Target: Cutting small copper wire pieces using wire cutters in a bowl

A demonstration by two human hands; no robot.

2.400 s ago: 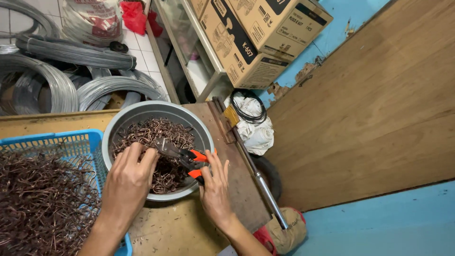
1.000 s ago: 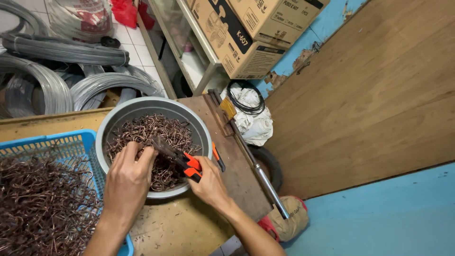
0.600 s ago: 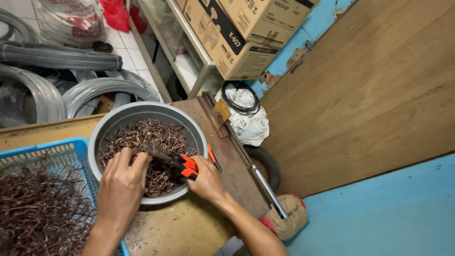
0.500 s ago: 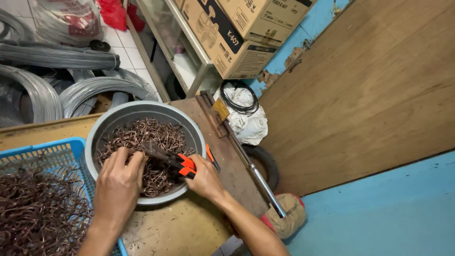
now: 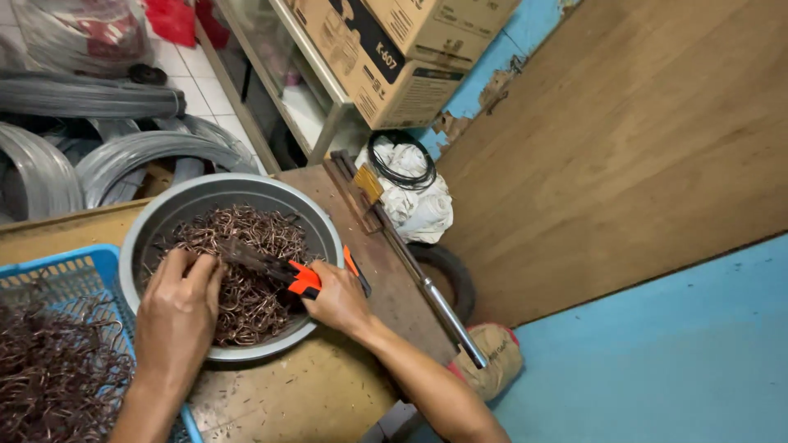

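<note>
The right hand (image 5: pixel 338 297) was closed around the orange handles of a pair of pliers (image 5: pixel 275 267), whose dark nose reached away from it toward the left hand (image 5: pixel 176 316), across the inside of a grey metal basin (image 5: pixel 324 226). The left hand lay palm down over the near side of the basin, fingers curled onto a brown wire piece (image 5: pixel 215 246) right where the pliers' tip met them; whether the fingers actually pinched that piece or only pressed on it could not be told, since the back of the hand hid the grip. Under and beyond both hands the basin held a loose heap of bent wire hooks (image 5: pixel 246 287), filling its bottom but well short of the rim. Just beside the left wrist, on the outer side, a blue plastic basket (image 5: pixel 57 267) stood heaped with a far larger tangle of the same brown wire (image 5: pixel 49 369). Judged from the two piles, the work looked to be somewhere in its middle, with a fair batch gathered in the basin and a great deal of wire in the basket. Which pile was finished stock could not be read from the view. Beyond the basin, grey wire coils (image 5: pixel 107 156) lay on the floor, and cardboard boxes (image 5: pixel 394 49) sat on a shelf.
</note>
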